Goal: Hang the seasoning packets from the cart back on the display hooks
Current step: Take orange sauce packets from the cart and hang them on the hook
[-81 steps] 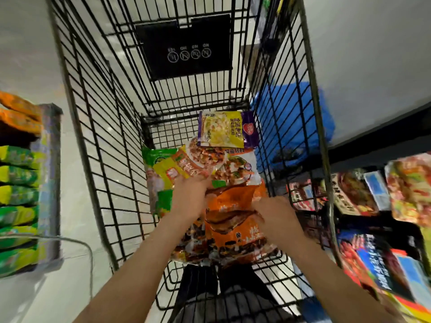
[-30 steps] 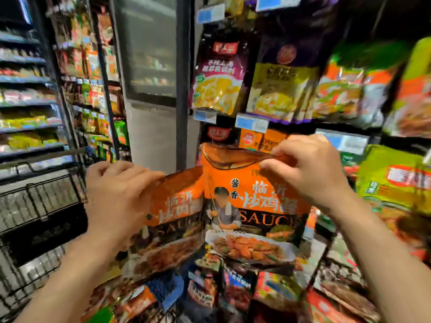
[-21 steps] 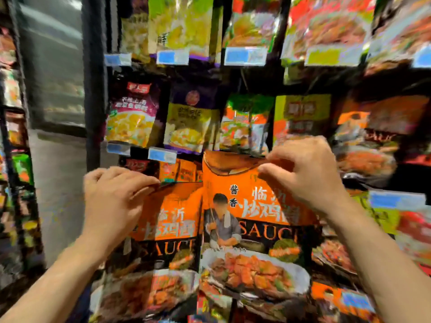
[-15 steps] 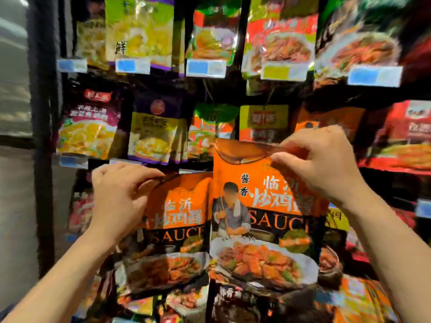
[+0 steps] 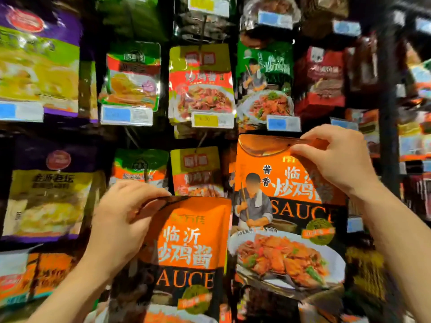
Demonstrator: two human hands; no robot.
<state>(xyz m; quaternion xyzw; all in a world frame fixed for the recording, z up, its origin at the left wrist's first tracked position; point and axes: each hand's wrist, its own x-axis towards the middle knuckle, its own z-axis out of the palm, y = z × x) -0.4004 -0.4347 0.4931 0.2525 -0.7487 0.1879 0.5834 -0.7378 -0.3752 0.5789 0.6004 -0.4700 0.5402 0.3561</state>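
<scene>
In front of the hanging display, two orange sauce packets, both held up off any surface. Right packet [image 5: 289,206]: higher one, upright, front facing camera, "SAUCE" print and a plate of stir-fry on it. Right hand [image 5: 338,157] pinches its top right corner, fingers [image 5: 300,149] curled over the top strip. Top edge sits just under a blue price tag [image 5: 283,123]. Whether its hang hole is on a hook: cannot tell.

Left packet [image 5: 186,248]: lower, just beside the right one, edges touching or overlapping slightly. Left hand [image 5: 126,220] grips its top left corner, thumb side on the front, top strip folded forward a bit. Same orange design, same "SAUCE" print.

Behind them: rows of packets hanging on the display. Green packet [image 5: 265,82] with a cook and a dish directly above the right packet. Yellow-red packet [image 5: 201,82] left of that, yellow price tag [image 5: 211,120] beneath it. Another yellow-red packet [image 5: 197,171] right above the left packet. Purple-yellow packet [image 5: 46,190] far left, middle row. Dark red packet [image 5: 320,78] upper right. Edges of the view are motion-blurred, print there unreadable.
</scene>
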